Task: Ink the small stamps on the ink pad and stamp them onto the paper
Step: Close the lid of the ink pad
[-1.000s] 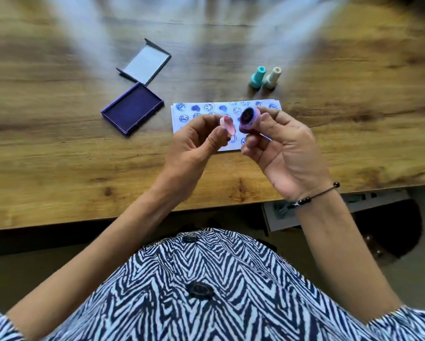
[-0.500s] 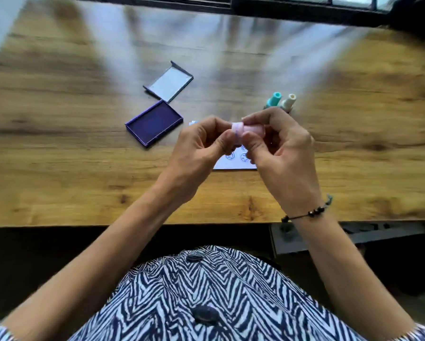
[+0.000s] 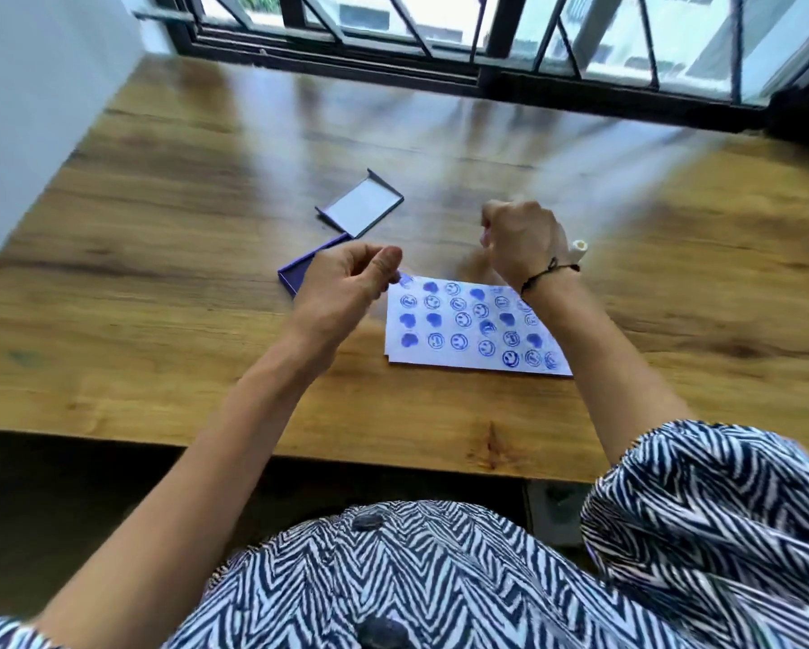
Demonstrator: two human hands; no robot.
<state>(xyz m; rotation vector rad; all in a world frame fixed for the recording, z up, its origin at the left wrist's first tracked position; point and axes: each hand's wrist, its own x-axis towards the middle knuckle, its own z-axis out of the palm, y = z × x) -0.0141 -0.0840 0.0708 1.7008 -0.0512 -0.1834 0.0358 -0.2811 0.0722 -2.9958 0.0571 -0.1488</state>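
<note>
The white paper (image 3: 468,341), covered in several blue smiley and heart prints, lies on the wooden table (image 3: 159,255). My left hand (image 3: 346,285) hovers at the paper's far-left corner with its fingers loosely curled and nothing seen in them. It hides most of the purple ink pad (image 3: 295,274). My right hand (image 3: 519,241) is a closed fist beyond the paper's far edge, and a sliver of the pink stamp (image 3: 485,236) shows at its fingers. A cream stamp (image 3: 579,249) pokes out behind my right wrist. The teal stamp is hidden.
The ink pad's open lid (image 3: 360,208) lies behind the pad. A black-framed window (image 3: 487,63) runs along the table's far edge and a white wall (image 3: 33,110) stands on the left. The table's near edge is just in front of my body.
My hands, joined over the paper around the pink stamp, have parted. The right one moved back past the paper with the stamp, the left one drifted left. The camera tilted up.
</note>
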